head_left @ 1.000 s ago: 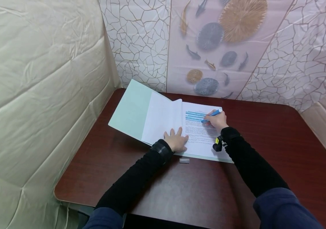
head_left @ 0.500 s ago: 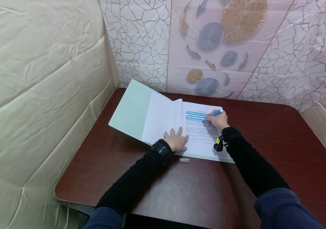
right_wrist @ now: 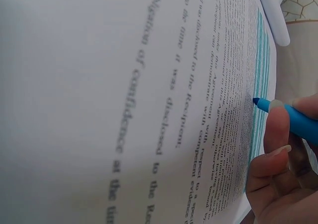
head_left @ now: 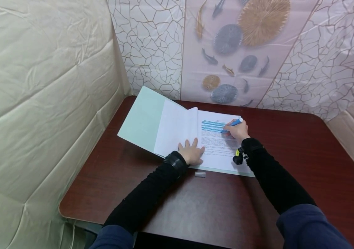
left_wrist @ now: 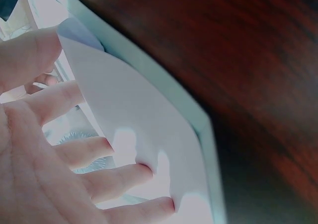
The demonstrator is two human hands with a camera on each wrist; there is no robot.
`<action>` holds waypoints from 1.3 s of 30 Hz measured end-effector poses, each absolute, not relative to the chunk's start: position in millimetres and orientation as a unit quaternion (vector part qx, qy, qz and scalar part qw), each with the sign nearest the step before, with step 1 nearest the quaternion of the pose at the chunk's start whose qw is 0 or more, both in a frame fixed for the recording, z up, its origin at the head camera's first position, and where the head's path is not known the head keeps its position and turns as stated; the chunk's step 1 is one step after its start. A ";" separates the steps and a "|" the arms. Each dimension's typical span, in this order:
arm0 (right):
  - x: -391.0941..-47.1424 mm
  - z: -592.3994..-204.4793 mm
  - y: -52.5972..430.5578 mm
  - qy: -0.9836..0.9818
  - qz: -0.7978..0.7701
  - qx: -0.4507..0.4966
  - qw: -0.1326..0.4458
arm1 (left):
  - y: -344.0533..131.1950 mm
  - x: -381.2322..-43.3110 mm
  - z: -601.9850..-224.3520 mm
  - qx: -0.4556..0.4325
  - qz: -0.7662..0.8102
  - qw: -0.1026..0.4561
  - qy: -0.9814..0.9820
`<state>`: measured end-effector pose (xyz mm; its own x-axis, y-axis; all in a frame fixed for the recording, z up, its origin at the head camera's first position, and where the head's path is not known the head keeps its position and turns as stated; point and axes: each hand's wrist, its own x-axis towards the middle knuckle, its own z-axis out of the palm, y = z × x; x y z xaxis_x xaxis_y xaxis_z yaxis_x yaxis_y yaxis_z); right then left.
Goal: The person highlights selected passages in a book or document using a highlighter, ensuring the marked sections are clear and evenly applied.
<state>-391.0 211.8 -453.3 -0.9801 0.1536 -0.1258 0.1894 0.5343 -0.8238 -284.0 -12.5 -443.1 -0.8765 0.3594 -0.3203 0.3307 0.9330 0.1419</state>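
Observation:
A pale green folder [head_left: 140, 117] lies spread on the table, holding white printed pages. My right hand [head_left: 238, 130] pinches a blue highlighter [right_wrist: 301, 123], its dark tip touching the right-hand page [head_left: 217, 160]. Several lines near the top of that page carry blue highlighting [right_wrist: 260, 60]. My left hand [head_left: 191, 153] rests with spread fingers near the lower edge of the pages, by the fold. In the left wrist view the fingertips [left_wrist: 141, 170] press on the white turned page [left_wrist: 129, 92], whose edge curves up over the green cover.
A small grey translucent cap-like piece [head_left: 200, 174] lies on the dark red-brown table [head_left: 288, 145], just below the folder. Quilted cream fabric [head_left: 46, 103] hangs at the left, and a patterned curtain [head_left: 153, 48] stands behind the table. A black edge shows at the bottom.
My right hand and the highlighter have slid slightly to the right along a line of text. The left hand and the folder stay in place.

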 end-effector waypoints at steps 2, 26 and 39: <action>-390.1 -453.2 212.5 0.877 -0.471 0.092 0.015 | -12.5 -283.6 -442.9 0.179 0.042 0.169 0.968; -386.3 -452.9 216.4 0.878 -0.468 0.100 -0.001 | -13.1 -282.2 -443.7 0.183 0.044 0.163 0.969; -385.8 -452.9 222.4 0.886 -0.455 0.087 0.002 | -13.1 -282.2 -443.0 0.185 0.042 0.164 0.968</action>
